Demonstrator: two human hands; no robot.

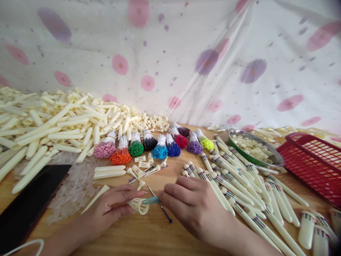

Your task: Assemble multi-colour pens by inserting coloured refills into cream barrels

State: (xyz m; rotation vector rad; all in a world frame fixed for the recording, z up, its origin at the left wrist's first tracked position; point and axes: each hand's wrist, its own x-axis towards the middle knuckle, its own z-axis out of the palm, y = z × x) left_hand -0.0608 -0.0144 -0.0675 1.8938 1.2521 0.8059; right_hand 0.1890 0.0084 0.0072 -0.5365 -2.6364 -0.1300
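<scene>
My left hand (117,202) pinches a short cream slotted pen sleeve (141,206) between thumb and fingers, its round open end tilted toward me. My right hand (191,206) is closed on a slim teal strip (151,200), which looks like tweezers. Its tip reaches the mouth of the sleeve; how deep it goes I cannot tell. Beneath the hands lies a thin pen refill with a dark blue end (167,215). Just beyond, several slotted sleeves (137,170) lie with refills in or across them. Two cream pen barrels (109,172) rest side by side near my left hand.
A big heap of cream barrels (61,121) fills the back left. Bundled refills (135,145) in many colours stand across the middle. Assembled multicolour pens (239,181) pile at right, near a bowl (278,158) and red basket (314,167). Clear tubes (71,188) and a phone (32,199) lie left.
</scene>
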